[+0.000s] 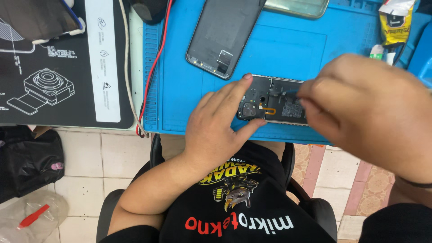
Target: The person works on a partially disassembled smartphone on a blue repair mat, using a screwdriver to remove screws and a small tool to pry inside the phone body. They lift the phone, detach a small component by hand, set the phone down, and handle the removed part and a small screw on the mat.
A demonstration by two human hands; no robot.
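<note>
An opened black phone (270, 101), its back removed and its insides showing, lies on the blue work mat (180, 99) near the mat's front edge. My left hand (216, 123) steadies the phone's left end, fingers spread over its top and bottom edges. My right hand (373, 108) pinches a thin blue-tipped tool (291, 91) whose tip touches the phone's inner parts. Much of the phone's right part is hidden by my right hand.
A detached dark phone back cover (222, 36) lies on the mat above. A red wire (153, 67) runs down the mat's left edge. A black printed mat (58, 67) sits at left. A yellow packet (396, 24) stands at top right. Tiled floor and a black bag (27, 162) lie below.
</note>
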